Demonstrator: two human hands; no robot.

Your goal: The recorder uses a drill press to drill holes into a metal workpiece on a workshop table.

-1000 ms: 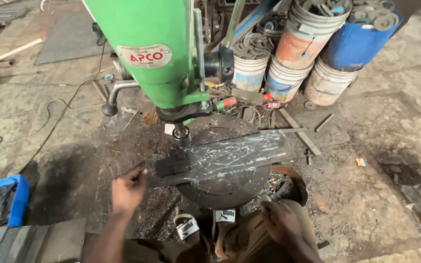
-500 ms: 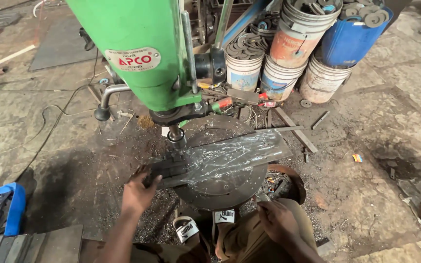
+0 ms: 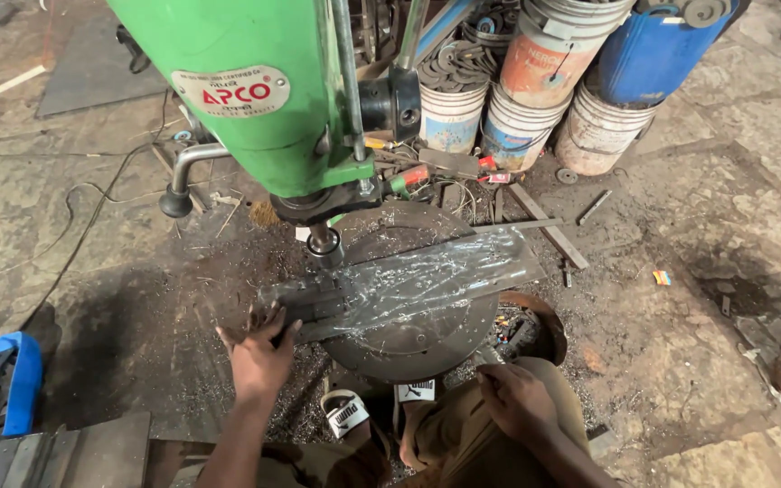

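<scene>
At a floor-level workshop, the green drill press [image 3: 255, 99] towers over your work, its chuck [image 3: 324, 242] hanging just above the near end of a long flat metal bar [image 3: 409, 282] that lies across the round steel table [image 3: 409, 334]. Your left hand [image 3: 259, 357] clamps the bar's left end, fingers curled over its edge; keep that grip low and firm, the bar flat on the table and your knuckles well off the chuck, since a bar this long will likely try to swing if the bit grabs. Your right hand [image 3: 515, 398] rests loosely closed on your knee, holding nothing. Metal shavings glitter along the bar and litter the dark, oily stone floor [image 3: 725, 271] around the table. Behind the machine stand stacked paint buckets [image 3: 544, 72] and a blue drum [image 3: 657, 50], some filled with metal rings. A blue crate [image 3: 11, 380] of parts sits at the far left, and a cable trails across the slabs.
</scene>
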